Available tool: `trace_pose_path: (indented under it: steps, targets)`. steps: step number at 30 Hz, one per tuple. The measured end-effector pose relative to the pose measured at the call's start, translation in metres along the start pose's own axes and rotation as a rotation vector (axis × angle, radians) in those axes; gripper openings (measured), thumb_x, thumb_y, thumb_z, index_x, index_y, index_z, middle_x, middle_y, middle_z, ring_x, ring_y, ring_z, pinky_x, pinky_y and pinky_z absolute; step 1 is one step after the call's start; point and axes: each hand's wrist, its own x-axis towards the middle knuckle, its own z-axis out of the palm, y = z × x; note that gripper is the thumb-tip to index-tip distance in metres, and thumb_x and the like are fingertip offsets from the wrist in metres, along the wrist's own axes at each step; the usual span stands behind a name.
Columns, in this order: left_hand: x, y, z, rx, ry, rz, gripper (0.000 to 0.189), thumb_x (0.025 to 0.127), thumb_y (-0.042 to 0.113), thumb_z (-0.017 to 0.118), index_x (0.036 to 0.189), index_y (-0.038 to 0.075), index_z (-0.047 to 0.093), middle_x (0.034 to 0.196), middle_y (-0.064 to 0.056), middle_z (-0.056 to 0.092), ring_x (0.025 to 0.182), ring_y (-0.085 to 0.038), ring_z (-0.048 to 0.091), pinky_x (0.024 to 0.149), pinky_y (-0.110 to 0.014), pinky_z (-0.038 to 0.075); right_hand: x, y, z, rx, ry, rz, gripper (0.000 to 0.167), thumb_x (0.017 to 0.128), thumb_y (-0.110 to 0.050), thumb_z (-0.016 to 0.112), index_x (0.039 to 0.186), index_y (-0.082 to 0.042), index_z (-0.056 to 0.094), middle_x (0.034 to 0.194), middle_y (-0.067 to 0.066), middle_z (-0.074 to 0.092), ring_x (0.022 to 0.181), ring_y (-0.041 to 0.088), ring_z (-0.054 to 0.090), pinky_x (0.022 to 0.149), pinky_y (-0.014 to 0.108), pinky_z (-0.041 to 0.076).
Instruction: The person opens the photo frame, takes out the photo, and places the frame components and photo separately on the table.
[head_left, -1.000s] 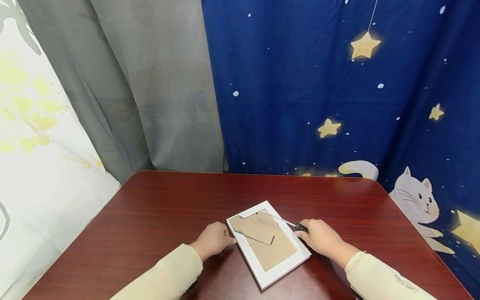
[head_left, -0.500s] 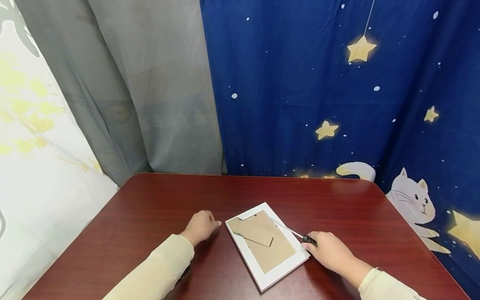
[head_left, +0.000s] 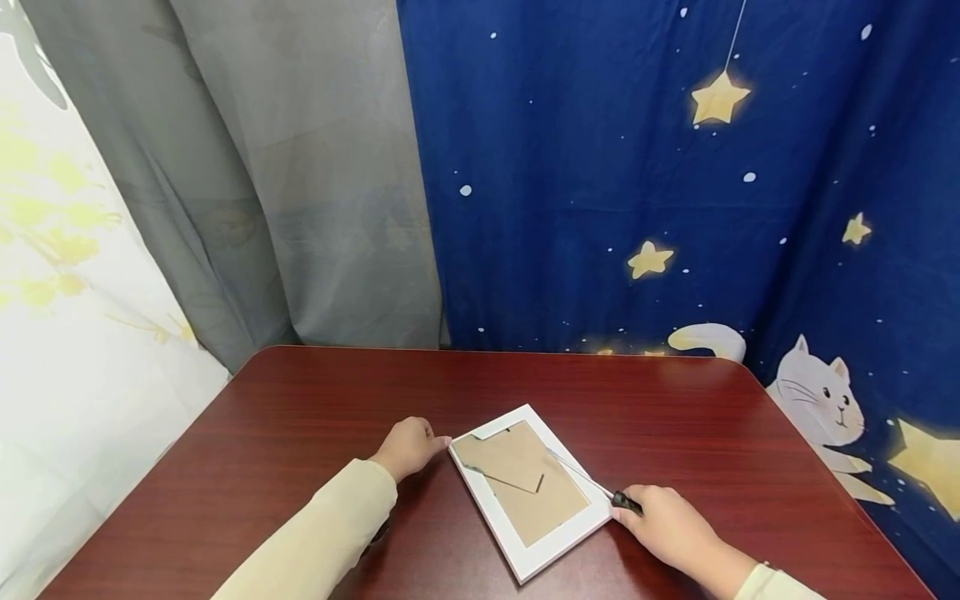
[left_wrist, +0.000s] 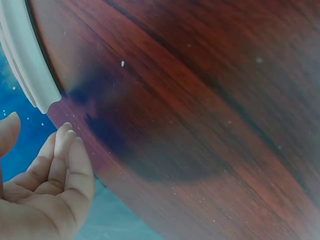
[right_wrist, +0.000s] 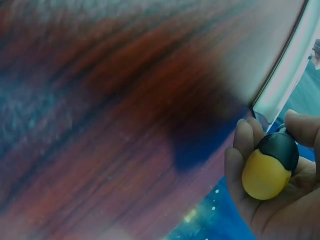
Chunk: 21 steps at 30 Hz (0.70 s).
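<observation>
A white picture frame [head_left: 503,527] lies back up on the table, its brown backing board [head_left: 543,518] showing. A brown flap with a dark-edged end reaches across the frame's left border. My right hand [head_left: 671,527] grips a screwdriver [head_left: 624,502] by its handle, which looks yellow and black in the right wrist view. The thin shaft slants over the frame's right border, its tip near the inner edge of the backing. My left hand [head_left: 408,448] is at the frame's left corner, thumb extended toward it; whether it touches is unclear. The left fingers [left_wrist: 80,165] are loosely bent and hold nothing.
The dark red wooden table [head_left: 337,392] has rounded far corners. Behind it hang a grey curtain [head_left: 330,183] and a blue curtain [head_left: 547,183] with stars and a cat. A white curtain [head_left: 82,400] hangs at the left.
My left hand drew back from the frame's left side, then came to its left corner. My right hand moved down and right, sliding the screwdriver tip along the frame's right inner edge.
</observation>
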Motion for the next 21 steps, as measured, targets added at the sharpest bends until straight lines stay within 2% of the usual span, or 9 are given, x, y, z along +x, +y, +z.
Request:
trace_pose_path:
  steps: [7, 10, 17, 21]
  targets:
    - [0.003, 0.003, 0.005, -0.029, -0.021, -0.014, 0.035, 0.086, 0.025, 0.071, 0.063, 0.008, 0.050, 0.052, 0.002, 0.042, 0.052, -0.012, 0.041, 0.051, -0.025, 0.035, -0.001, -0.004, 0.003, 0.053, -0.032, 0.015, 0.012, 0.084, -0.020, 0.073, 0.089, -0.009, 0.070, 0.078, -0.004, 0.065, 0.069, 0.009, 0.052, 0.062, 0.033, 0.045]
    - [0.005, 0.004, 0.007, -0.028, -0.027, -0.009, 0.034, 0.085, 0.025, 0.072, 0.063, 0.009, 0.051, 0.052, 0.002, 0.044, 0.052, -0.012, 0.042, 0.051, -0.025, 0.035, 0.000, -0.005, 0.003, 0.051, -0.028, 0.015, 0.011, 0.084, -0.019, 0.073, 0.086, -0.009, 0.070, 0.077, -0.003, 0.065, 0.069, 0.010, 0.052, 0.062, 0.034, 0.045]
    - [0.008, 0.007, 0.014, -0.015, -0.032, 0.018, 0.032, 0.083, 0.023, 0.074, 0.063, 0.008, 0.053, 0.051, 0.003, 0.046, 0.052, -0.011, 0.044, 0.052, -0.025, 0.038, 0.001, -0.003, 0.007, 0.060, -0.007, -0.056, 0.012, 0.082, -0.018, 0.074, 0.077, -0.011, 0.065, 0.066, -0.008, 0.055, 0.062, 0.009, 0.044, 0.056, 0.027, 0.039]
    - [0.010, 0.009, 0.016, -0.009, -0.026, 0.037, 0.033, 0.083, 0.022, 0.074, 0.062, 0.008, 0.052, 0.051, 0.004, 0.044, 0.052, -0.011, 0.043, 0.051, -0.025, 0.037, 0.002, -0.002, 0.007, 0.102, -0.015, -0.082, 0.016, 0.082, -0.016, 0.074, 0.073, -0.011, 0.061, 0.058, -0.009, 0.050, 0.054, 0.005, 0.043, 0.051, 0.024, 0.037]
